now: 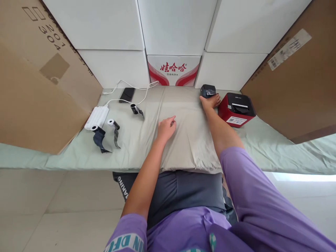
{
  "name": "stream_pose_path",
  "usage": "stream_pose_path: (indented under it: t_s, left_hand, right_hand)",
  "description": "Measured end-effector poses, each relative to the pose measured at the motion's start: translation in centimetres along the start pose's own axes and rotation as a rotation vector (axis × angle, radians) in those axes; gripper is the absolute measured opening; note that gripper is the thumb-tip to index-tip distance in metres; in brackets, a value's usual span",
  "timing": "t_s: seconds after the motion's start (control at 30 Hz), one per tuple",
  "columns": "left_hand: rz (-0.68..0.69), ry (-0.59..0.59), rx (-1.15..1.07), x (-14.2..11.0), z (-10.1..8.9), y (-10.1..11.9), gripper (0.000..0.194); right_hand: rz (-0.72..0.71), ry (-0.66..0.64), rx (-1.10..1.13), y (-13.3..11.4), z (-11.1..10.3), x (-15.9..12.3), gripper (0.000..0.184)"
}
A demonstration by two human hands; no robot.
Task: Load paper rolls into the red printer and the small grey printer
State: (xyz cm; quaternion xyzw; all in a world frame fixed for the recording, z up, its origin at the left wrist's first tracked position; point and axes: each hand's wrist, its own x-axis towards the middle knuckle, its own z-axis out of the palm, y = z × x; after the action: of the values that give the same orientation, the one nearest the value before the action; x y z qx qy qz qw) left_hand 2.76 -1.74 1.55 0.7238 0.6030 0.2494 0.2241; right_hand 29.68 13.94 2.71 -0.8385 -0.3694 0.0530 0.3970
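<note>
through my feed i count three small rolls [98, 130], one dark phone [127, 95], one white block [97, 117], one small dark device [208, 90] and one red-and-black machine [236, 109]. i also count two brown cartons [34, 87], five plain white boxes [94, 24] and one red-lettered box [173, 70].

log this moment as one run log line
right hand: on small black device | left hand: over beige cloth, holding nothing | red-and-black boxy device: right of right hand

Right hand [210, 102] partly hiding small black device [208, 91], purple sleeve [262, 196] cut off by bottom edge, red printer's label [236, 120] too small to read.
</note>
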Motion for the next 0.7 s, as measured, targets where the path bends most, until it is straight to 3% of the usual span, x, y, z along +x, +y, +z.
stream_pose_path:
  t_s: [0.13, 0.23, 0.3, 0.37, 0.4, 0.47, 0.53, 0.57, 0.63, 0.7]
  left_hand:
    - [0.008, -0.006, -0.010, -0.1, 0.0, -0.1, 0.048]
    - [0.010, -0.004, -0.027, -0.1, -0.1, -0.2, 0.048]
    - [0.014, -0.003, -0.024, -0.2, -0.1, -0.5, 0.048]
    - [0.028, 0.002, -0.009, -0.4, -0.1, -0.6, 0.048]
    - [0.037, 0.004, -0.002, -0.6, -0.1, -0.6, 0.048]
    - [0.049, 0.010, 0.009, -0.9, 0.3, 0.3, 0.048]
    - [0.070, 0.007, 0.014, -1.0, 1.3, 2.6, 0.049]
    - [0.085, -0.001, 0.004, -0.9, 2.1, 4.3, 0.049]
    - [0.159, -0.092, -0.081, -0.1, 4.4, 8.6, 0.053]
    - [0.189, -0.201, -0.288, 1.4, 7.2, 13.4, 0.060]
  right_hand:
    - [-0.030, -0.034, -0.027, 0.2, 1.0, 0.2, 0.097]
    - [-0.067, -0.080, 0.009, 1.1, -0.1, -1.9, 0.098]
    - [-0.175, -0.152, 0.082, 2.9, -2.5, -4.6, 0.092]
    - [-0.384, -0.182, 0.183, 5.8, -6.2, -7.9, 0.076]
    - [-0.468, -0.156, 0.226, 7.6, -8.3, -9.3, 0.067]
    - [-0.543, 0.021, 0.255, 11.1, -12.7, -11.3, 0.052]
    - [-0.505, 0.216, 0.290, 14.2, -16.0, -11.3, 0.050]
    - [-0.449, 0.254, 0.338, 15.4, -17.1, -10.6, 0.055]
    - [-0.297, 0.197, 0.500, 16.8, -18.0, -8.3, 0.060]
    - [-0.112, 0.047, 0.704, 17.0, -17.5, -5.4, 0.049]
